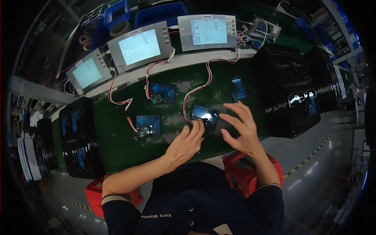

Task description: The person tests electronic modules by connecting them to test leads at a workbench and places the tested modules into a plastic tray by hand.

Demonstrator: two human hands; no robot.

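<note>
So the black pack with blue print [205, 112] sits on the green bench [121, 154], just forward of the left hand [185, 144], the nearer one, fingers bunched over its near-left corner, can't tell if pinching. Right hand's [244, 133] spread off its right edge. Long axis? Unclear.

one wide head-worn view looks forward and down over the green bench [111, 147] from close above.
</note>
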